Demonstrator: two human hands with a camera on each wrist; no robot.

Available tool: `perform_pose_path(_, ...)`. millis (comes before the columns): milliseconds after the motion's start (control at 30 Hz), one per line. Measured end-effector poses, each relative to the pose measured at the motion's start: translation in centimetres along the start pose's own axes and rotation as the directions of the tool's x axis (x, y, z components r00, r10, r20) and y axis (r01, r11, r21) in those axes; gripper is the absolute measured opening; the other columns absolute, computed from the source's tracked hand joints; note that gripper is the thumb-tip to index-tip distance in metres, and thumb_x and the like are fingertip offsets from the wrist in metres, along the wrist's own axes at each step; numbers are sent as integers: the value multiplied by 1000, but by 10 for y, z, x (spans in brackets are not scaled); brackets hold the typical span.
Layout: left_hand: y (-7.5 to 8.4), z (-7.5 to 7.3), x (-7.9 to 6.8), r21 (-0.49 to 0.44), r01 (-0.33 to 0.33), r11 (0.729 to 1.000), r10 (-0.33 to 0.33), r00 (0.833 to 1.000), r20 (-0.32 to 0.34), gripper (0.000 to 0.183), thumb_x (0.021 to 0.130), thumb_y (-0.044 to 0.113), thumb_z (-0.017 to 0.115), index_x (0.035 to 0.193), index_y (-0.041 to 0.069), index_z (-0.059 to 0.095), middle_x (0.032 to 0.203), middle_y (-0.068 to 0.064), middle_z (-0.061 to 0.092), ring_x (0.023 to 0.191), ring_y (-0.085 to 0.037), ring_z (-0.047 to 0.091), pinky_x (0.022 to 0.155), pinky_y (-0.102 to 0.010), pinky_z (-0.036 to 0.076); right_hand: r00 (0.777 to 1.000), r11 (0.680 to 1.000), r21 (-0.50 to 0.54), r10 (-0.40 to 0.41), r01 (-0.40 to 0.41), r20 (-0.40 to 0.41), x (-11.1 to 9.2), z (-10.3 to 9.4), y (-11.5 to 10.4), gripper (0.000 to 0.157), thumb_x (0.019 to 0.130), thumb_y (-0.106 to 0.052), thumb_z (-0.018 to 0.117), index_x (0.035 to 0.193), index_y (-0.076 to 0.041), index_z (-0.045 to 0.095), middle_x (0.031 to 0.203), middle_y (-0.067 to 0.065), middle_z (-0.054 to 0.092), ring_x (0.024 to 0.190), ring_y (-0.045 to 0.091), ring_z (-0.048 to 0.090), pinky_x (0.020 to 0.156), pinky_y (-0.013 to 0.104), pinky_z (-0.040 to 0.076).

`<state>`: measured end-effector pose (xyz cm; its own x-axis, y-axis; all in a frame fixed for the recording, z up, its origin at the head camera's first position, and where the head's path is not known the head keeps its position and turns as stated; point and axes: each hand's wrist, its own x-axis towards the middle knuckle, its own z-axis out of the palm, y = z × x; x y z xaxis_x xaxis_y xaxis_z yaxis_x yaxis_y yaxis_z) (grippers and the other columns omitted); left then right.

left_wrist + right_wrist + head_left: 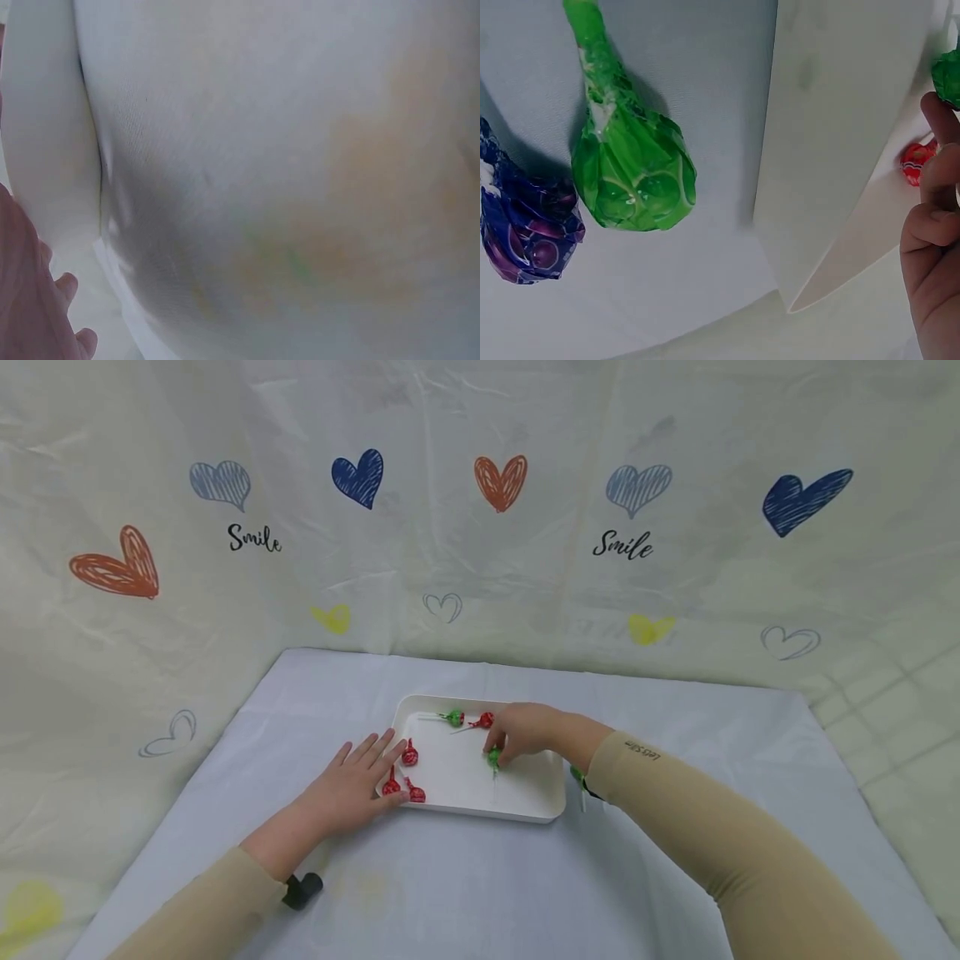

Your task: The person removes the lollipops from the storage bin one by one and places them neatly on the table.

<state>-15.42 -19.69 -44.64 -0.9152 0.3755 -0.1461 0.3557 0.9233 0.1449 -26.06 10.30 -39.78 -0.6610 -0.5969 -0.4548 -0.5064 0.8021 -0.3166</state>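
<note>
My right hand reaches over the white tray and pinches a green-wrapped lollipop by its head, its stick pointing toward me. Beyond it lie another green lollipop and a red lollipop. With fingers spread, my left hand rests at the tray's left edge. Several red lollipops, one of them near the fingertips, sit at that end. In the right wrist view, the fingers touch the green head at the frame's right edge.
Outside the tray on the right, a green lollipop and a dark blue-purple one lie on the white cloth; my right forearm partly covers them in the head view. A pale curtain printed with hearts stands behind the table.
</note>
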Motion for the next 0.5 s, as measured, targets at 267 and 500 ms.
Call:
perform_pose_path(267,1,-1,1,-1,6,1000,-6,1000,7,93,88,73,50,160,20,21,166,-7,11,151,-34,11,118,-61,9,996,998,-10,-61,60,-63,-12,-10,4,28,88,-24,78,116,-24,76,96,-15,68,102,14,61,92,32,50)
perform_pose_path(500,0,0,0,5,5,1000,-5,1000,-4,93,88,73,50,160,22,20,167,-6,11,152,-32,10,118,-61,10,994,998,19,-61,63,-95,-24,-20,9,33,87,-26,78,120,-22,74,105,-12,71,112,21,62,97,37,49)
